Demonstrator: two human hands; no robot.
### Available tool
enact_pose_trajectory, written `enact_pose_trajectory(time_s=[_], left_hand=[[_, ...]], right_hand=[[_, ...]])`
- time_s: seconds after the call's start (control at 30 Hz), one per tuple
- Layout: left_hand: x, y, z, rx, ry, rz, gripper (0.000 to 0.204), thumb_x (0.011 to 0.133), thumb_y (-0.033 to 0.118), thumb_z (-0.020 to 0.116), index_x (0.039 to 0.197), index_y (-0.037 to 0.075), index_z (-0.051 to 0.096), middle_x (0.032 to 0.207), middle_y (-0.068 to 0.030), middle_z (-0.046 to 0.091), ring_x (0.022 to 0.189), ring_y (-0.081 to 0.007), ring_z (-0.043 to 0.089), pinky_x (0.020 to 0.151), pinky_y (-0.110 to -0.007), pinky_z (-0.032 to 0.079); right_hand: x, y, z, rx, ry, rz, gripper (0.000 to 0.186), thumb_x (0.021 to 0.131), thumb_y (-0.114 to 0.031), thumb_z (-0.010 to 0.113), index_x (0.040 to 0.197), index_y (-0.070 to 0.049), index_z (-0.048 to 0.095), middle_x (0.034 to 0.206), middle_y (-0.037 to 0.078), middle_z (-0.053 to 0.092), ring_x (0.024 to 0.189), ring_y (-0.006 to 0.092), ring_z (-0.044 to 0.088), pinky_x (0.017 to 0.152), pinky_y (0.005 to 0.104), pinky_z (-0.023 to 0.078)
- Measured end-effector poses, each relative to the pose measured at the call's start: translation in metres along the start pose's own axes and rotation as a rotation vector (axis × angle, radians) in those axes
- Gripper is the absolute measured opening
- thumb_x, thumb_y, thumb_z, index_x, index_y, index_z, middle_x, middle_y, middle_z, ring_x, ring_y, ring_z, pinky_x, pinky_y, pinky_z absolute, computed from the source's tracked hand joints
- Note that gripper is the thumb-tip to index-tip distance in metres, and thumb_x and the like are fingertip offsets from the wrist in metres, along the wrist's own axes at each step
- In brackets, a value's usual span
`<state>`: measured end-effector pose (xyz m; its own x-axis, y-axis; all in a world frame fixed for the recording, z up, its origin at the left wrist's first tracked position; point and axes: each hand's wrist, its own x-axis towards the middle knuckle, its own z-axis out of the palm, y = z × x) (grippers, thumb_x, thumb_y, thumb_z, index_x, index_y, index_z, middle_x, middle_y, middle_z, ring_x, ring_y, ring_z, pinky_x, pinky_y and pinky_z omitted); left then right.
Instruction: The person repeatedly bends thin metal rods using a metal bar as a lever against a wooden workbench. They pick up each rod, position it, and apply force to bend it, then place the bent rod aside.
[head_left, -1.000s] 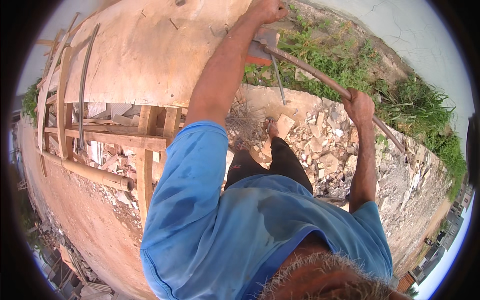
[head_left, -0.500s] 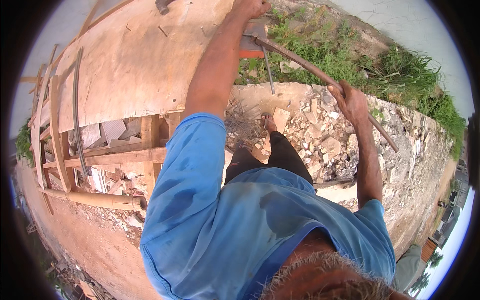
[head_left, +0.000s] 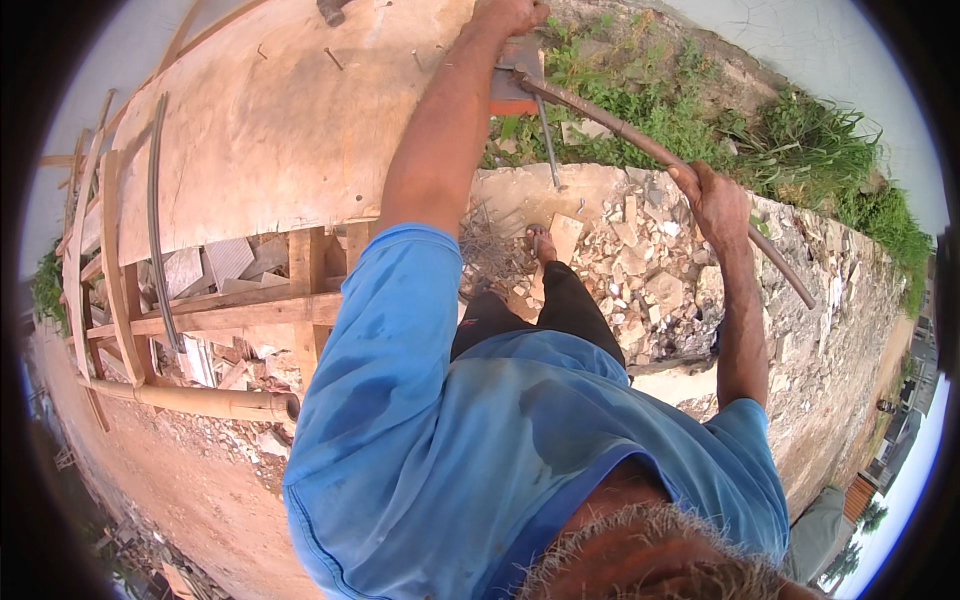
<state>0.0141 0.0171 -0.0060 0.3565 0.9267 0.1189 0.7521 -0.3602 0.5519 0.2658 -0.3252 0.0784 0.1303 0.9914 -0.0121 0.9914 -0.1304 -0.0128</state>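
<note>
My right hand [head_left: 718, 208] is wrapped round a long, rusty metal bar [head_left: 620, 130] that slants from the bench edge down to the right. The bar's upper end meets a small metal plate [head_left: 516, 88] with an orange edge, fixed at the right end of a plywood board [head_left: 270, 130]. From that plate a thin steel rod [head_left: 547, 140] points down toward the ground. My left hand [head_left: 515, 14] lies at the top of the view beyond the plate, its fingers curled; what is under them is hidden. Part of a hammer-like head [head_left: 331, 12] rests on the board's far side.
Several nails [head_left: 333, 58] stick up from the plywood. A timber frame [head_left: 230, 315] and a bamboo pole [head_left: 210, 400] are at the left. Broken rubble [head_left: 640, 265] covers the ground by my feet. Green weeds [head_left: 640, 90] grow along the wall beyond.
My right hand and the bar's lower end have shifted slightly to the right. My left hand stays at the far edge of the board; the whole view has moved a little.
</note>
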Motion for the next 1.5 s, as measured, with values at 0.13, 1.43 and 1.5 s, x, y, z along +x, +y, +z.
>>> enact_pose_trajectory(time_s=[0.13, 1.43, 1.5], left_hand=[[0.012, -0.01, 0.002, 0.008, 0.003, 0.108, 0.041, 0.085, 0.033, 0.06, 0.112, 0.003, 0.069, 0.11, -0.0251, 0.067, 0.105, -0.0392, 0.063, 0.09, -0.049, 0.05], [-0.01, 0.011, -0.055, 0.06, 0.127, 0.153, 0.034, 0.087, 0.03, 0.056, 0.09, -0.001, 0.07, 0.088, -0.026, 0.068, 0.085, -0.0409, 0.066, 0.076, -0.05, 0.052], [-0.015, 0.052, -0.08, 0.103, 0.039, 0.125, 0.034, 0.088, 0.03, 0.056, 0.089, 0.0, 0.071, 0.088, -0.0269, 0.068, 0.083, -0.0394, 0.066, 0.077, -0.049, 0.052]], right_hand=[[-0.022, -0.025, -0.006, 0.068, -0.039, 0.113, 0.067, 0.093, -0.07, 0.044, 0.089, -0.007, 0.068, 0.056, 0.012, 0.061, 0.057, 0.0326, 0.065, 0.055, 0.0467, 0.049], [0.075, 0.044, 0.077, 1.027, -0.186, 0.251, 0.045, 0.09, -0.045, 0.071, 0.086, 0.0, 0.064, 0.069, -0.001, 0.051, 0.065, 0.0105, 0.044, 0.058, 0.0294, 0.038], [0.084, 0.054, 0.093, 1.024, -0.211, 0.227, 0.047, 0.09, -0.047, 0.07, 0.086, 0.0, 0.064, 0.069, 0.0, 0.05, 0.065, 0.0108, 0.044, 0.058, 0.0296, 0.038]])
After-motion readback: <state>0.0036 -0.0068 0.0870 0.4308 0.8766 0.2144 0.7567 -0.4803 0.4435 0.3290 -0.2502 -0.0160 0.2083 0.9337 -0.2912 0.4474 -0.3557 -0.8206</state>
